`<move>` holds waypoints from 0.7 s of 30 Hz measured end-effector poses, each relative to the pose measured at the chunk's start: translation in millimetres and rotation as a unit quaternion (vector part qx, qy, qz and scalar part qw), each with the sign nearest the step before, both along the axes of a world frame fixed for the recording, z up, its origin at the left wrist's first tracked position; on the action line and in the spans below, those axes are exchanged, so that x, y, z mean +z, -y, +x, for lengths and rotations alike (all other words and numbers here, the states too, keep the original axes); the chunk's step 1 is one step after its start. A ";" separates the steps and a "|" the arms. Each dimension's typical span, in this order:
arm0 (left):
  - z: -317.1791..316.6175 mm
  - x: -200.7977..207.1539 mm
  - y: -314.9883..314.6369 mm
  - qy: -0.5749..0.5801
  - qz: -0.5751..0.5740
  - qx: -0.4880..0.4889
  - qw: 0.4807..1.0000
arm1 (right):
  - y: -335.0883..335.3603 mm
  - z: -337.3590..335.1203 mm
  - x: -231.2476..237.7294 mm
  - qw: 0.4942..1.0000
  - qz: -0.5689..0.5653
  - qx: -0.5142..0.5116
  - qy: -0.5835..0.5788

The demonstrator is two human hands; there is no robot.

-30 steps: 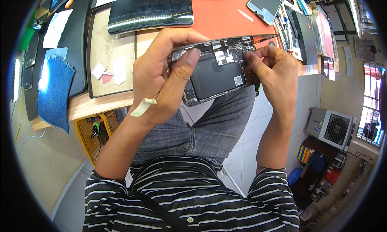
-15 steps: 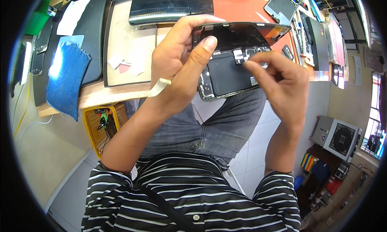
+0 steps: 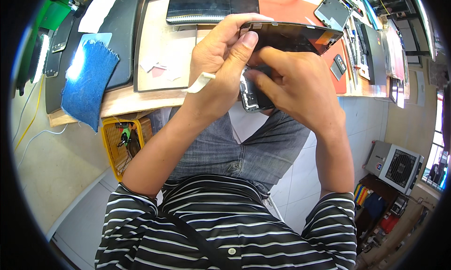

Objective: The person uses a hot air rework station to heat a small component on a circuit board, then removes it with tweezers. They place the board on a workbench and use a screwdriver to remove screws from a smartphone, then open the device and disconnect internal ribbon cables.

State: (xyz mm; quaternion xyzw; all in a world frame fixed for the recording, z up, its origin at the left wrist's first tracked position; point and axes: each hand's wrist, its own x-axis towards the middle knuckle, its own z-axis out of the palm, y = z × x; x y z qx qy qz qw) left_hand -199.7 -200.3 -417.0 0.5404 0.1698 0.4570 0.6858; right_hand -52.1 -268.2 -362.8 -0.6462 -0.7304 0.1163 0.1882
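An opened smartphone (image 3: 251,97) is held up over my lap at the desk's front edge, its dark screen panel (image 3: 293,39) lifted at the far side like a lid. My left hand (image 3: 217,63) is closed on the phone's left end, thumb across the edge. Reaching over the exposed inside, my right hand (image 3: 303,84) has its thumb and curled fingers at the left part, beside my left thumb. Its fingertips are partly hidden, and I cannot make out what they hold. That hand covers most of the inside. A pale strip of tape (image 3: 201,83) sticks to my left wrist.
Behind the phone, a black case (image 3: 211,6) lies on a shallow tray (image 3: 141,77) holding paper scraps. A blue cloth (image 3: 89,84) hangs over the desk's left edge above a yellow basket (image 3: 109,134). Another opened phone (image 3: 332,11) and several tools lie at the back right.
My right hand has moved left across the phone's inside, from its right part to its left end. The view has shifted slightly, while my left hand keeps its hold.
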 end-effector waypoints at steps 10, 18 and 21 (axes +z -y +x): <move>-0.2 2.9 -0.4 -0.005 -0.035 0.001 0.999 | -8.4 -1.9 4.7 0.998 -0.040 0.020 0.048; 4.2 -9.3 -2.9 -0.017 0.005 0.034 0.999 | -3.8 1.0 3.7 0.996 -0.018 0.007 0.081; 6.4 -7.6 -1.7 0.000 0.004 0.047 0.999 | 5.1 13.1 11.1 0.999 0.020 -0.006 0.029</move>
